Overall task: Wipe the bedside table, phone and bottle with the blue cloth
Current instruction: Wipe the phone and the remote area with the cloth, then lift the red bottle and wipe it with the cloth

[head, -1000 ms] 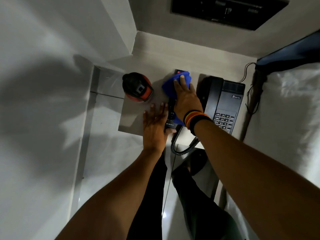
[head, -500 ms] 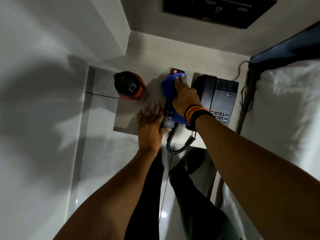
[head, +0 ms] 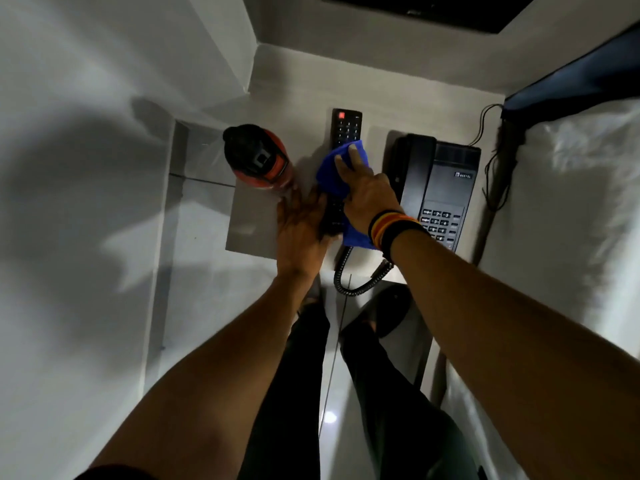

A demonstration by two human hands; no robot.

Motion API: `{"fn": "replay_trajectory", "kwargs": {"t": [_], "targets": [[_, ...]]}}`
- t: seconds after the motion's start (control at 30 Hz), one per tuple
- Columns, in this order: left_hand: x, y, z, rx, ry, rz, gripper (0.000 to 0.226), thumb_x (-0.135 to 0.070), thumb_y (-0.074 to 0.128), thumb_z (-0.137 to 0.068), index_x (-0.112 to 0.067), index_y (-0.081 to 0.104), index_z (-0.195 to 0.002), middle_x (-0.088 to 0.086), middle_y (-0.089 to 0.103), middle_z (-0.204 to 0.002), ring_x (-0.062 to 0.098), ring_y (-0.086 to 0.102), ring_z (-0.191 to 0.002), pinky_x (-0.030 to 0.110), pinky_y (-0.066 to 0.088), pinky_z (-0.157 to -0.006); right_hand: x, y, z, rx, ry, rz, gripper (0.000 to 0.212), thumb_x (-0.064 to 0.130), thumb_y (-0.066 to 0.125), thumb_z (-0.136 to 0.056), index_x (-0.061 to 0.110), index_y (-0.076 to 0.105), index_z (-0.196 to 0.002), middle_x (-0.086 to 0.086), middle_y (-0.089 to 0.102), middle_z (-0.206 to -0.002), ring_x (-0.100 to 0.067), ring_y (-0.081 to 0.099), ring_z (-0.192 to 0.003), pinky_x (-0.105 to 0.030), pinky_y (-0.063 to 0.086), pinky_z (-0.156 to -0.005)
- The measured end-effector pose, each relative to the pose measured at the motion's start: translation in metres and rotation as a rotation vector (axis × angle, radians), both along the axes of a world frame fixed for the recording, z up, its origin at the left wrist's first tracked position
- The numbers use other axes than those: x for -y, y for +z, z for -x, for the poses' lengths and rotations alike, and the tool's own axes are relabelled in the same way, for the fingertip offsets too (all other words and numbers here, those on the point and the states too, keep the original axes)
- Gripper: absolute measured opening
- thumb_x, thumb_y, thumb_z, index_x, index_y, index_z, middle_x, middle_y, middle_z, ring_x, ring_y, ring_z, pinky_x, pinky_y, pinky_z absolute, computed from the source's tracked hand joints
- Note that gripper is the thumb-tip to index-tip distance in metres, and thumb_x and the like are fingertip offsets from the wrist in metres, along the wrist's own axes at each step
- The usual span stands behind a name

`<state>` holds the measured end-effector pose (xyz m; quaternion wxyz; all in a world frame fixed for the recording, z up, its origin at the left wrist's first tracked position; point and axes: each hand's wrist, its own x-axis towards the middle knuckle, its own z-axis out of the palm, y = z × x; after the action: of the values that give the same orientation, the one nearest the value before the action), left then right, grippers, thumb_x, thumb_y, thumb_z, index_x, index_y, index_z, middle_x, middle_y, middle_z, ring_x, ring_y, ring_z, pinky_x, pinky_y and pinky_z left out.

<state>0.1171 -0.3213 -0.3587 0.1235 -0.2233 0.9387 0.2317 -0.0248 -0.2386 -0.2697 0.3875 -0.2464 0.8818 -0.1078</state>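
The blue cloth (head: 330, 169) lies over the middle of a black remote control (head: 345, 129) on the white bedside table (head: 249, 223). My right hand (head: 367, 195) presses the cloth onto the remote. My left hand (head: 301, 226) grips the remote's near end from the left side. A red bottle with a black lid (head: 258, 157) stands upright at the table's left, just beyond my left fingertips. The black desk phone (head: 436, 185) sits at the right, handset on its cradle, a coiled cord (head: 356, 282) hanging off the front edge.
A white-covered bed (head: 568, 209) borders the table on the right, with loose black cables (head: 491, 174) in the gap. White walls close in at left and behind. My legs and feet stand on the glossy floor (head: 207, 306) below the table's front edge.
My right hand has slid the cloth toward me along the remote, uncovering its far end with the red button. My left hand stays on the near end.
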Motion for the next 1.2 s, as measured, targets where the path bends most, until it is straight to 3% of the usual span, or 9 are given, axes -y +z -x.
{"fn": "replay_trajectory", "kwargs": {"t": [0.13,0.23,0.33,0.5,0.7,0.8,0.93,1.0,1.2], "targets": [[-0.005,0.013,0.002,-0.106,0.044,-0.013,0.048,-0.038,0.046,-0.098,-0.022,0.061,-0.141,0.006,0.062,-0.151,0.032,0.037,-0.155,0.058,0.025,-0.128,-0.020,0.004,-0.053,0.089,-0.048,-0.012,0.088,-0.001,0.047,-0.090,0.036,0.007,-0.159,0.011,-0.014,-0.168,-0.038,0.036,-0.135,-0.044,0.040,-0.114],[-0.004,0.016,-0.003,-0.192,0.014,0.050,0.058,-0.036,0.041,-0.099,-0.016,0.053,-0.153,0.010,0.052,-0.161,0.039,0.037,-0.155,0.061,0.026,-0.128,-0.035,0.019,-0.080,0.176,-0.113,-0.001,0.080,0.004,0.047,-0.093,0.035,0.013,-0.158,0.008,0.000,-0.170,-0.037,0.039,-0.134,-0.045,0.037,-0.115],[0.001,0.012,-0.005,-0.233,-0.056,0.140,0.055,-0.028,0.050,-0.098,-0.015,0.054,-0.152,0.014,0.052,-0.159,0.046,0.044,-0.148,0.064,0.035,-0.120,-0.036,0.033,-0.071,0.135,-0.227,0.035,0.063,0.006,0.046,-0.095,0.029,0.035,-0.153,-0.006,0.041,-0.156,-0.035,0.045,-0.129,-0.047,0.039,-0.112],[0.002,0.017,-0.005,-0.205,-0.042,0.045,0.061,-0.021,0.063,-0.094,-0.012,0.051,-0.153,0.015,0.051,-0.160,0.047,0.039,-0.151,0.062,0.033,-0.122,-0.039,0.035,-0.068,0.211,-0.186,-0.002,0.064,0.004,0.048,-0.092,0.032,0.042,-0.149,-0.001,0.044,-0.155,-0.033,0.051,-0.129,-0.048,0.041,-0.113],[0.026,0.067,-0.058,-0.091,0.204,-0.290,0.052,-0.045,0.057,-0.102,-0.015,0.059,-0.145,0.011,0.063,-0.145,0.029,0.058,-0.135,0.053,0.052,-0.111,-0.075,0.077,-0.071,0.251,-0.705,0.097,0.054,0.006,0.045,-0.090,0.030,0.057,-0.136,-0.010,0.068,-0.119,-0.025,0.064,-0.093,-0.028,0.053,-0.074],[0.045,0.109,-0.064,-0.245,0.576,-0.317,0.073,-0.044,0.084,-0.086,-0.018,0.053,-0.147,0.004,0.062,-0.143,0.019,0.059,-0.130,0.045,0.056,-0.106,-0.089,0.096,-0.070,0.426,-1.017,0.229,0.037,0.019,0.052,-0.085,0.028,0.066,-0.119,-0.012,0.072,-0.107,-0.036,0.068,-0.090,-0.043,0.058,-0.077],[0.087,0.144,-0.021,-0.303,0.612,-0.481,0.112,-0.046,0.097,-0.068,-0.040,0.032,-0.158,-0.004,0.038,-0.166,0.017,0.038,-0.151,0.039,0.045,-0.116,-0.082,0.116,-0.061,0.743,-1.208,0.404,0.038,0.037,0.072,-0.086,0.015,0.066,-0.117,-0.011,0.077,-0.105,-0.029,0.072,-0.088,-0.038,0.060,-0.074],[0.106,0.157,0.012,-0.268,0.483,-0.504,0.095,-0.051,0.097,-0.064,-0.052,0.045,-0.144,-0.007,0.049,-0.155,0.016,0.047,-0.144,0.035,0.049,-0.113,-0.071,0.125,-0.057,0.754,-1.185,0.461,0.039,0.029,0.075,-0.085,0.011,0.066,-0.119,-0.013,0.076,-0.105,-0.029,0.071,-0.084,-0.033,0.060,-0.069],[0.128,0.168,0.083,-0.142,0.459,-0.504,0.046,-0.035,0.095,-0.073,-0.024,0.076,-0.114,-0.003,0.079,-0.112,0.018,0.073,-0.115,0.032,0.054,-0.108,-0.032,0.137,-0.040,0.350,-1.017,0.475,0.013,0.028,0.059,-0.083,0.025,0.067,-0.092,-0.013,0.073,-0.096,-0.040,0.069,-0.095,-0.056,0.057,-0.089]]}}
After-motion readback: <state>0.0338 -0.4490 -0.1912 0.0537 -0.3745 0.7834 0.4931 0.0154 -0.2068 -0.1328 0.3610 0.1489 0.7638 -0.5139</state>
